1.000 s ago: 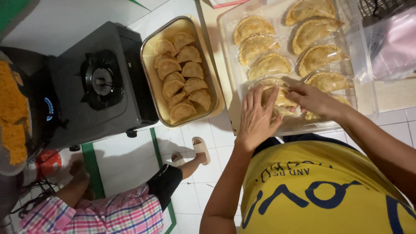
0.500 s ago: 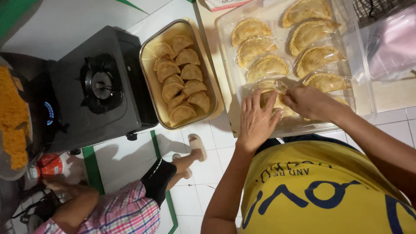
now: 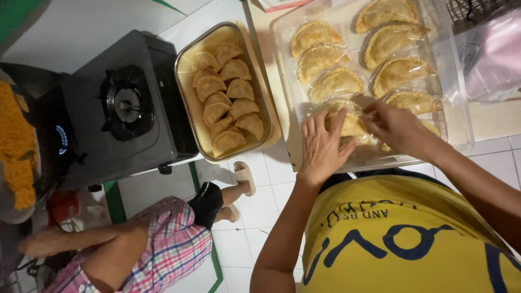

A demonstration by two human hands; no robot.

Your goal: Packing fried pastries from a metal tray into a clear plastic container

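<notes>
Clear plastic tray (image 3: 458,116) on the counter, long and rectangular, packed with half-moon pastries, each sealed in its own transparent wrap. Wrapped pastries (image 3: 336,82) lying in two rough columns, golden, crimped along the curved edge. At the tray's near end, one wrapped pastry (image 3: 351,126) under both hands. Left hand (image 3: 321,147) flat, fingers spread and extended, pressing down on its wrap rather than closing round it. Right hand (image 3: 399,129) just beside, fingers pinched together at the wrap's upper edge; how firm the pinch is, hard to tell. Hands nearly touching over the same piece.

Left of the tray, a metal mesh basket (image 3: 185,81), rectangular, holding smaller unwrapped fried pastries (image 3: 228,106) heaped close, its near edge overhanging the counter. Pale bag or package (image 3: 491,59), pinkish-white and translucent, to the right of the tray. Corner of a white-and-red packet (image 3: 282,4) at the top edge, print not legible.

Black single-burner gas stove (image 3: 116,116) left of the basket, nearly touching it. Orange crumb-coated heap (image 3: 19,146) at the far left edge.

Below, white tiled floor (image 3: 255,228); another person in plaid shorts (image 3: 173,244) crouched there, sandalled foot (image 3: 244,176) close under the basket. Little free room between tray, basket and stove; open tile between the two people.
</notes>
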